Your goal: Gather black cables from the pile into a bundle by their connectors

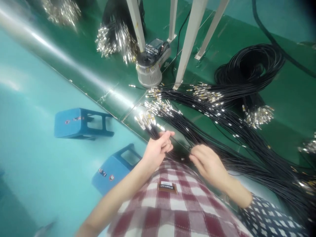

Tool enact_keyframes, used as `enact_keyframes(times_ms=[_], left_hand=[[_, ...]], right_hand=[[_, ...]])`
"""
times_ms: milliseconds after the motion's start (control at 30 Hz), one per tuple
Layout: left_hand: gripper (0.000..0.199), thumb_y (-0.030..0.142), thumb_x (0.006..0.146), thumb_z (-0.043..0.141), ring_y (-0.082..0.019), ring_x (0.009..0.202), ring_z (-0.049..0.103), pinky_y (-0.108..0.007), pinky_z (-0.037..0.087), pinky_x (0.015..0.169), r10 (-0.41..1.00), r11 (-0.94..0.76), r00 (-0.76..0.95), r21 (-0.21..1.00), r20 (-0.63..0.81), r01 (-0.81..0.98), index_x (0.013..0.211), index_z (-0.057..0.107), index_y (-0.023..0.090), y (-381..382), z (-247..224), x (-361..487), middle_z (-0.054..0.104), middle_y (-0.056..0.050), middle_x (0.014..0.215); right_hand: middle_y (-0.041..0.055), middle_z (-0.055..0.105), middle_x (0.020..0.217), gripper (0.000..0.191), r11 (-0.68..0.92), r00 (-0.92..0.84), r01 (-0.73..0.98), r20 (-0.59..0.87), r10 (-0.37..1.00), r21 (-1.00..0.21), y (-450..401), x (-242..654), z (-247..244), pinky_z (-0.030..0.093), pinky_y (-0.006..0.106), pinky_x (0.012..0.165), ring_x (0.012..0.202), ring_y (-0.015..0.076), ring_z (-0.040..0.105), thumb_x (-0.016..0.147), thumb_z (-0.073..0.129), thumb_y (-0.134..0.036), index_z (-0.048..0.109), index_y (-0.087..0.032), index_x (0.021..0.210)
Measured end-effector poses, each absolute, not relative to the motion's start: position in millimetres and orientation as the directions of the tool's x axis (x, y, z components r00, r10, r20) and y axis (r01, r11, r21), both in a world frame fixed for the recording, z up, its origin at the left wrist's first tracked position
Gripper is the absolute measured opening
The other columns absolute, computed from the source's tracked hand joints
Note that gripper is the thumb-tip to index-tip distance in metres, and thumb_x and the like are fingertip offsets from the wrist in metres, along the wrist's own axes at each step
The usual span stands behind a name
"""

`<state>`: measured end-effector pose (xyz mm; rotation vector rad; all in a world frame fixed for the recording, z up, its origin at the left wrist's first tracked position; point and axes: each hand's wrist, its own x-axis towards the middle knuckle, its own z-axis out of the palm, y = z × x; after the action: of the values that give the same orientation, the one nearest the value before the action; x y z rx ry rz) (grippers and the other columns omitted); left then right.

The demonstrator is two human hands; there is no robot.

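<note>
Your left hand (159, 147) is curled closed around a bundle of black cables (152, 133) at center frame, silver-tipped ends fanned out, while your right hand (208, 162), at its right, pinches a thin cable (181, 143) between nearly closed fingers. A loosened left grip could spill the ends — and a hard pull could snag the neighboring cables (195, 130) on the green bench (116, 79).
</note>
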<state>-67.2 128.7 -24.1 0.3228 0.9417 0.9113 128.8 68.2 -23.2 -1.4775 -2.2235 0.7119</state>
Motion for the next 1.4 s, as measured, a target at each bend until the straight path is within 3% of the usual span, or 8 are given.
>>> enact_keyframes(times_ms=[233, 433, 633, 767, 900, 1067, 1200, 1400], left_hand=[[0.024, 0.029, 0.081, 0.073, -0.001, 0.041, 0.022, -0.021, 0.026, 0.046, 0.758, 0.639, 0.325, 0.546, -0.565, -0.542, 0.095, 0.07, 0.01, 133.3, -25.4, -69.4, 0.034, 0.008, 0.054], [0.028, 0.035, 0.082, 0.071, -0.002, 0.043, 0.03, -0.022, 0.033, 0.049, 0.74, 0.647, 0.3, 0.513, -0.602, -0.565, 0.07, 0.062, 0.011, 132.2, -32.0, -75.9, 0.05, 0.002, 0.063], [0.044, 0.041, 0.08, 0.071, -0.011, 0.07, 0.054, -0.024, 0.046, 0.064, 0.712, 0.637, 0.237, 0.465, -0.661, -0.616, 0.055, 0.046, 0.014, 132.8, -39.6, -83.2, 0.057, -0.004, 0.081], [0.046, 0.041, 0.081, 0.07, -0.018, 0.079, 0.06, -0.028, 0.048, 0.074, 0.732, 0.629, 0.24, 0.498, -0.638, -0.596, 0.053, 0.042, 0.018, 131.0, -38.8, -82.6, 0.043, 0.001, 0.058], [0.051, 0.036, 0.084, 0.067, -0.009, 0.049, 0.042, -0.03, 0.048, 0.068, 0.719, 0.647, 0.287, 0.459, -0.633, -0.609, 0.049, 0.034, 0.02, 130.0, -45.1, -82.1, 0.032, 0.006, 0.048], [0.056, 0.033, 0.09, 0.058, -0.006, 0.035, 0.021, -0.024, 0.027, 0.045, 0.708, 0.653, 0.324, 0.406, -0.627, -0.639, 0.046, 0.026, 0.019, 132.7, -39.7, -76.7, 0.021, 0.008, 0.039], [0.057, 0.035, 0.093, 0.053, -0.006, 0.034, 0.023, -0.024, 0.028, 0.047, 0.693, 0.695, 0.488, 0.309, -0.531, -0.65, 0.046, 0.026, 0.018, 128.6, 6.5, -70.7, 0.022, 0.007, 0.038], [0.043, 0.034, 0.093, 0.053, -0.005, 0.036, 0.02, -0.022, 0.027, 0.047, 0.71, 0.696, 0.539, 0.339, -0.453, -0.633, 0.054, 0.05, 0.015, 125.2, 45.3, -73.9, 0.022, 0.008, 0.039]], right_hand=[[0.0071, 0.064, 0.086, 0.022, 0.306, -0.339, 0.705, 0.075, 0.938, -0.64, 58.9, 137.2, -40.6, 0.044, 0.035, 0.074, 0.081, 0.0186, 0.057, 0.099, 0.043, -0.021, 0.059, -0.019, 0.084], [0.0048, 0.069, 0.091, 0.034, 0.336, -0.495, 0.684, -0.073, 0.866, -0.647, 104.3, 127.5, -39.5, 0.042, 0.031, 0.074, 0.083, 0.0161, 0.06, 0.102, 0.038, -0.033, 0.065, -0.02, 0.087], [0.0093, 0.069, 0.098, 0.019, 0.069, -0.178, 0.915, -0.245, 0.953, -0.398, 175.4, 104.9, -88.3, 0.043, 0.03, 0.074, 0.09, 0.0221, 0.062, 0.088, 0.064, -0.035, 0.067, -0.018, 0.093], [0.0168, 0.068, 0.101, 0.011, 0.055, -0.168, 0.921, -0.267, 0.949, -0.386, 193.2, 89.8, -115.3, 0.042, 0.034, 0.078, 0.093, 0.0259, 0.063, 0.087, 0.06, -0.02, 0.067, -0.013, 0.091], [0.016, 0.069, 0.098, 0.018, -0.023, -0.12, 0.89, -0.282, 0.952, -0.456, 188.7, 97.2, -109.8, 0.043, 0.036, 0.079, 0.087, 0.0246, 0.065, 0.089, 0.05, -0.016, 0.067, -0.012, 0.092], [0.0029, 0.069, 0.077, 0.026, -0.096, -0.19, 0.743, -0.346, 0.919, -0.662, 166.0, 119.8, -73.2, 0.05, 0.027, 0.066, 0.069, 0.015, 0.064, 0.088, 0.053, -0.027, 0.062, -0.015, 0.109], [0.0006, 0.062, 0.067, 0.036, -0.279, -0.241, 0.381, -0.386, 0.891, -0.881, 132.6, 147.3, -35.6, 0.046, 0.023, 0.052, 0.056, 0.012, 0.056, 0.089, 0.053, -0.038, 0.061, -0.013, 0.114], [-0.0005, 0.06, 0.065, 0.029, -0.383, -0.129, 0.103, -0.394, 0.91, -0.918, 90.7, 174.3, -1.0, 0.035, 0.02, 0.046, 0.052, 0.0079, 0.044, 0.089, 0.063, -0.039, 0.06, -0.019, 0.109]])
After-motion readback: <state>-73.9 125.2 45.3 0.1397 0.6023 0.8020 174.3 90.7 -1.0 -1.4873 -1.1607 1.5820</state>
